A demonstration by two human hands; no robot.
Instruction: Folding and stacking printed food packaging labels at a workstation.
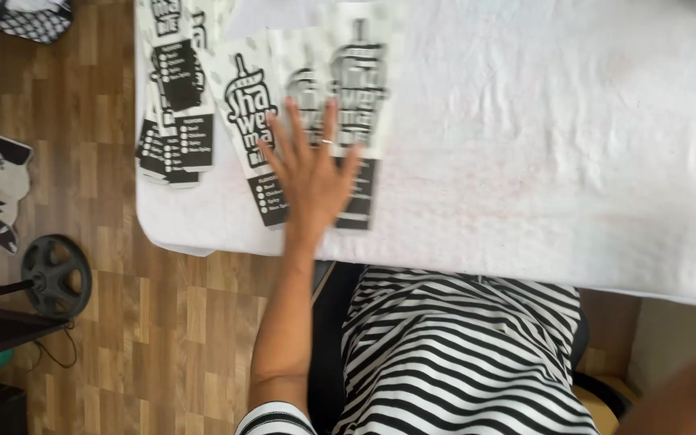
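The left hand (312, 165) is laid flat with fingers spread wide on the black-and-white printed paper sleeves (348, 89) at the near left of the white-covered table (541, 145), apparently to pin them, while the right hand's state cannot be told.

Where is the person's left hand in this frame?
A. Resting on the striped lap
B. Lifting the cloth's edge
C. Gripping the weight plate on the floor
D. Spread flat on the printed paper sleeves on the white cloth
D: the left hand lies open, fingers spread, on black-and-white printed paper sleeves atop the white cloth.
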